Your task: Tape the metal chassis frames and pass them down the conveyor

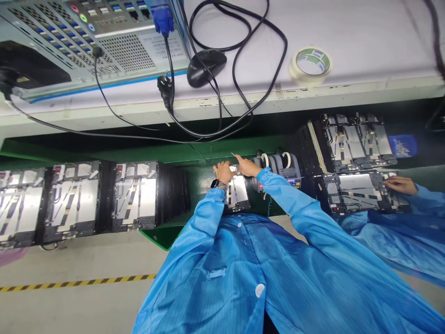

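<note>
Touching a metal panel [239,190] on the green belt [205,195], the left hand [224,172] and right hand [247,166] work close together at its far edge. Whether they grip anything is too small to tell.

We log: floor | grey painted floor [83,255] with yellow-and-black hazard tape [76,282], left of our fingers [239,160] | furniture | white-topped workbench [365,41], beyond them

a black computer mouse [206,68] sits beside a grey computer case [128,51], with a roll of masking tape [310,65] farther along the white shelf [375,37].
</note>
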A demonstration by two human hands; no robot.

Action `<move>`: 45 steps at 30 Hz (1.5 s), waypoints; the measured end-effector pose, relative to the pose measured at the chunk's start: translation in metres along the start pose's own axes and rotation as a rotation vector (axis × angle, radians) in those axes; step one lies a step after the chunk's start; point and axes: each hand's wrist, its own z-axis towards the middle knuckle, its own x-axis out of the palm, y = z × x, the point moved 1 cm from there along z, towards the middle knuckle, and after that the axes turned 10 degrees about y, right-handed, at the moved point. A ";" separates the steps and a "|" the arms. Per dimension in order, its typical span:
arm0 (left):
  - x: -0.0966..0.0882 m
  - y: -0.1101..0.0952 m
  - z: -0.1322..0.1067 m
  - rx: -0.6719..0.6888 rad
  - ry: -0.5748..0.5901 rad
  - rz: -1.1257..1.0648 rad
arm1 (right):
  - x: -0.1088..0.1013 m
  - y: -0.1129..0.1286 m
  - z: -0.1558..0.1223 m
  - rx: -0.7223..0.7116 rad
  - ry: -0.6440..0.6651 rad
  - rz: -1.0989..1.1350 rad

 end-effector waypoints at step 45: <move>0.006 0.118 -0.102 -0.068 -0.250 -0.322 | 0.010 -0.010 -0.006 0.102 -0.034 -0.069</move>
